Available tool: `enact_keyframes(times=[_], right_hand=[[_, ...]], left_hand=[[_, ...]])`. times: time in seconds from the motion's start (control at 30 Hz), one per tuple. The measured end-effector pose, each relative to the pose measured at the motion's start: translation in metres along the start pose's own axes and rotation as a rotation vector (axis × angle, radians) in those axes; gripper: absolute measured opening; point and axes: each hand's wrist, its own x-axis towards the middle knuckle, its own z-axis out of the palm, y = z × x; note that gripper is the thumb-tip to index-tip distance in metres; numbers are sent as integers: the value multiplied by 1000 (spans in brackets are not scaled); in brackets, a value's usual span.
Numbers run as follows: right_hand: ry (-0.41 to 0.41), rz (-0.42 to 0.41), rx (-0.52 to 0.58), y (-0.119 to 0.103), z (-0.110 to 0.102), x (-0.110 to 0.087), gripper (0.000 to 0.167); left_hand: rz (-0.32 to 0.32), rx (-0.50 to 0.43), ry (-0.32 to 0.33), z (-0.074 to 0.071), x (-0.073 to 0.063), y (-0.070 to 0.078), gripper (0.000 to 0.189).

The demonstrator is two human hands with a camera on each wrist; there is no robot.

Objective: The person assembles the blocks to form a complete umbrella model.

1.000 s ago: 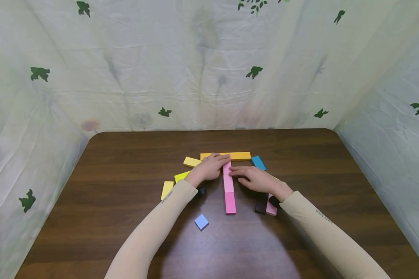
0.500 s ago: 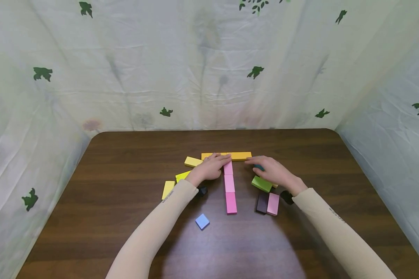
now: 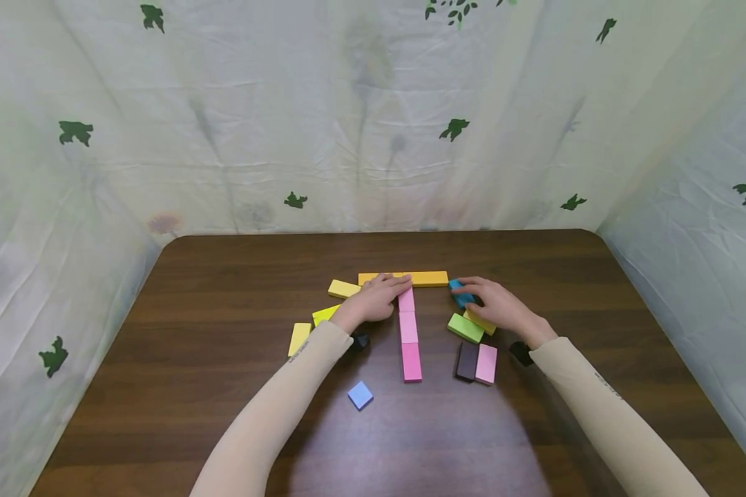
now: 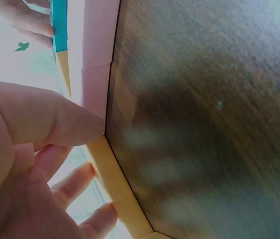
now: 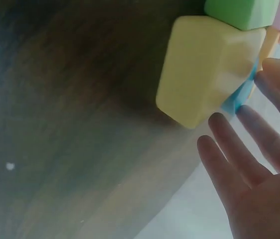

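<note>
In the head view my left hand (image 3: 373,298) rests where a column of pink blocks (image 3: 408,327) meets a row of orange blocks (image 3: 430,279). The left wrist view shows its thumb against the pink block (image 4: 96,84) and other fingertips touching the orange block (image 4: 120,189). My right hand (image 3: 500,304) is at the blue block (image 3: 461,294), with fairly straight fingers spread over and beside it. The blue block (image 5: 236,97) is partly hidden by those fingers. Close to this hand lie a yellow block (image 3: 481,322) and a green block (image 3: 465,328).
A dark block (image 3: 465,362) and a light pink block (image 3: 486,364) lie side by side nearer me. A small light-blue block (image 3: 360,395) sits front left of the column. Several yellow blocks (image 3: 300,338) lie left. A curtain (image 3: 348,138) hangs behind the brown table (image 3: 224,276).
My right hand has moved right from the pink column to the blue block, then shifted slightly further, uncovering the green and yellow blocks. The blue block has shifted slightly. My left hand has stayed put.
</note>
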Motion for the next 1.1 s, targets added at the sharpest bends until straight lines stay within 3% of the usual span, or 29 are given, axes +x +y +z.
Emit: enact_keyframes(times=[0.37,1.1], right_hand=[[-1,42,-19,1,1,2,42],[21,12,-64,7,-1,13,34]], left_hand=[[-1,-11,1,0,-3,1,57],[12,-11,6,0,-1,-1,59]])
